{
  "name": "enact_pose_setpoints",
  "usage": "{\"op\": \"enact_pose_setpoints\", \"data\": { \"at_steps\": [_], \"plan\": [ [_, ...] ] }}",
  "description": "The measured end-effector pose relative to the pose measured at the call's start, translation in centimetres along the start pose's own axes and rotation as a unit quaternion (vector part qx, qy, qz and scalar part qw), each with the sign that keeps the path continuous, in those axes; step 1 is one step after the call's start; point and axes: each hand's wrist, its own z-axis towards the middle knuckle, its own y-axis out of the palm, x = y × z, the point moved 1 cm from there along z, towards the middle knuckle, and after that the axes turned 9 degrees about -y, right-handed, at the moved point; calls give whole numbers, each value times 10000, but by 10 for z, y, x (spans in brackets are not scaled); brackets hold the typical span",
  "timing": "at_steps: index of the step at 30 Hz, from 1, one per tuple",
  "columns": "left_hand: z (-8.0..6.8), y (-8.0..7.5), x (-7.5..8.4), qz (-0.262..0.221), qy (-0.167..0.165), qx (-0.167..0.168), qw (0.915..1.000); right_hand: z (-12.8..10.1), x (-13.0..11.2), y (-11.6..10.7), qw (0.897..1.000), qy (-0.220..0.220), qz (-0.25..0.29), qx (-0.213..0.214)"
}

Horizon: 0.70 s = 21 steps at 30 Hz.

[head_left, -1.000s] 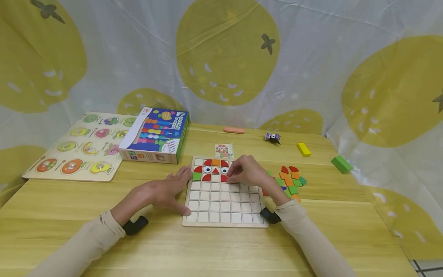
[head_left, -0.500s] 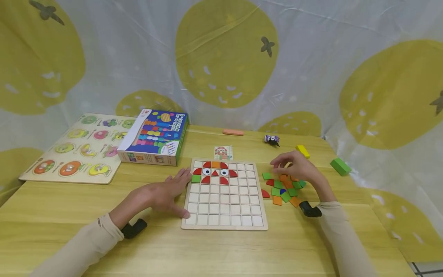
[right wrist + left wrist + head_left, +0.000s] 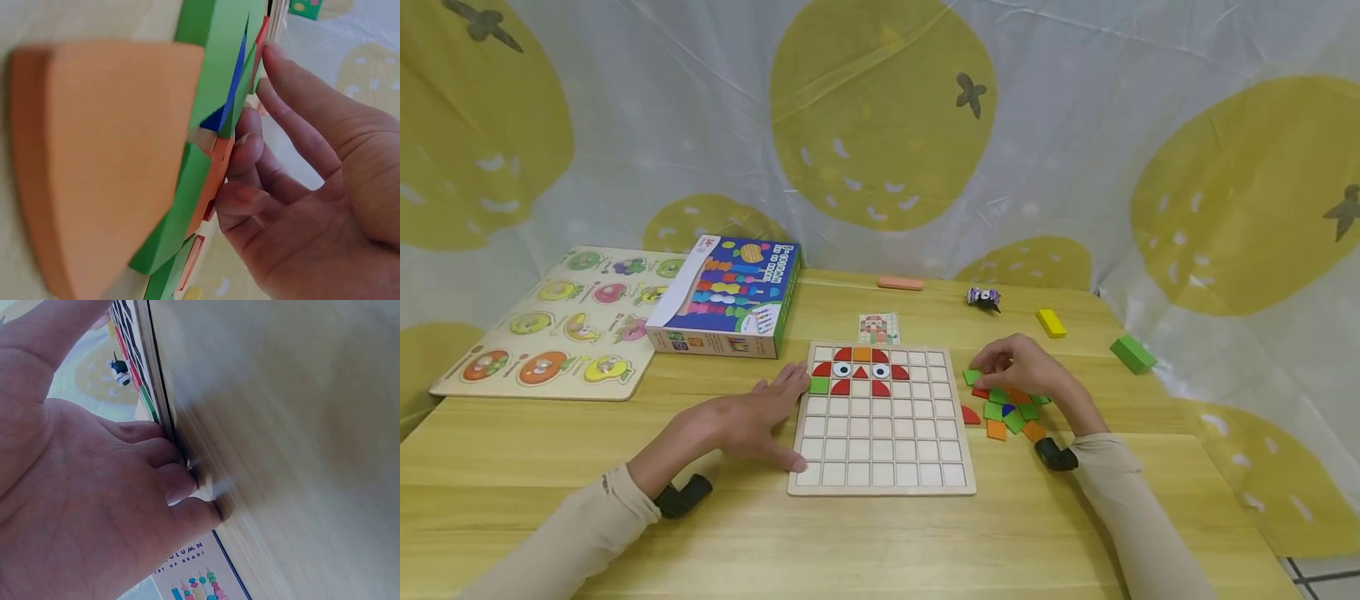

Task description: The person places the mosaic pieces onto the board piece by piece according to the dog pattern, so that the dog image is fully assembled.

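Note:
The wooden grid board (image 3: 880, 450) lies flat on the table, several red, orange and green tiles and two eye tiles set in its upper left cells. My left hand (image 3: 741, 421) rests along its left edge, thumb at the lower left corner. In the left wrist view, the fingertips of the left hand (image 3: 119, 481) press at the board's side. My right hand (image 3: 1018, 365) is over the pile of tiles (image 3: 1013, 419), thumb and forefinger at a green square tile (image 3: 972, 377). In the right wrist view, the thumb (image 3: 281, 59) is right at a red tile; I cannot tell whether the fingers grip.
A picture card (image 3: 878, 327) lies behind the board. Left stand a boxed bead toy (image 3: 730, 292) and a fruit puzzle board (image 3: 542, 325). Behind the pile are a yellow block (image 3: 1051, 323), a green block (image 3: 1132, 354), an orange bar (image 3: 900, 283) and a small purple-black object (image 3: 983, 298).
My right hand has left a red quarter-round tile on the board, moved right to the pile, then lowered left to the green tile. The left hand stays at the board's edge.

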Motion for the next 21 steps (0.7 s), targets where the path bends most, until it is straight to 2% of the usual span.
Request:
{"op": "enact_pose_setpoints", "data": {
  "at_steps": [9, 16, 21],
  "plan": [
    [0, -1, -1, 3, -11, -15, 10000, 3, 0, 2, 9994, 295, 156, -132],
    [0, 0, 0, -1, -58, -15, 10000, 4, 0, 2, 9992, 374, 29, -115],
    [0, -1, -1, 2, -31, -2, 10000, 3, -5, 0, 9992, 315, -247, 69]
  ]
}}
